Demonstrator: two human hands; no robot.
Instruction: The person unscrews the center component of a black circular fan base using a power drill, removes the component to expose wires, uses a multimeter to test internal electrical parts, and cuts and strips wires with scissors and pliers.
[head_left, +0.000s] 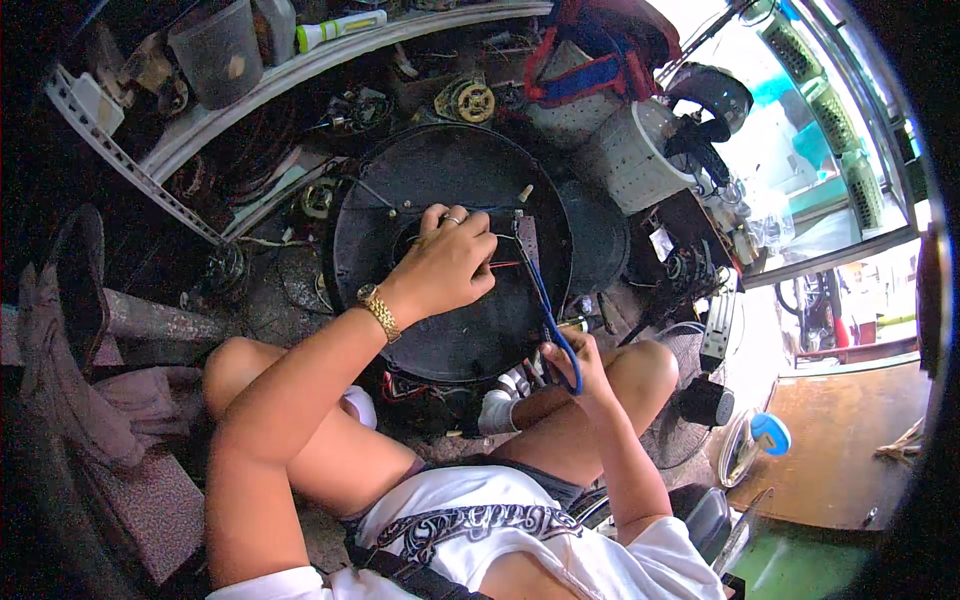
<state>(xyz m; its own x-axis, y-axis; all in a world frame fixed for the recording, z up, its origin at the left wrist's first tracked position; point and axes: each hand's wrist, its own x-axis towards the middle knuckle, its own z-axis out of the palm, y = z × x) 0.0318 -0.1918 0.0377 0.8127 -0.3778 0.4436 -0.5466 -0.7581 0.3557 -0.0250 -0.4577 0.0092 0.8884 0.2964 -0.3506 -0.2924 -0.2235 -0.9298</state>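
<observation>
A large black round tray-like piece [440, 350] with a raised rim lies in front of my crossed legs. Over its middle is my left hand [450, 255], fingers curled down; what they grip is hidden beneath them. A pale thin wire [507, 237] and a short red wire [506, 264] come out beside its fingers. Lower right, my right hand [578, 365] is closed round a long, slim blue-handled tool [545, 300], whose kind I cannot make out. Its far end reaches up beside a grey metal strip [528, 235] over the tray. A small pale-tipped piece [526, 193] lies above that.
A metal shelf [340, 50] with a clear plastic container [217, 55] and a green-and-white flashlight [342, 30] crosses the far left. Motor parts [467, 101] lie beyond the tray. A white perforated basket [640, 150] stands far right; a brown wooden board [830, 440] is at right.
</observation>
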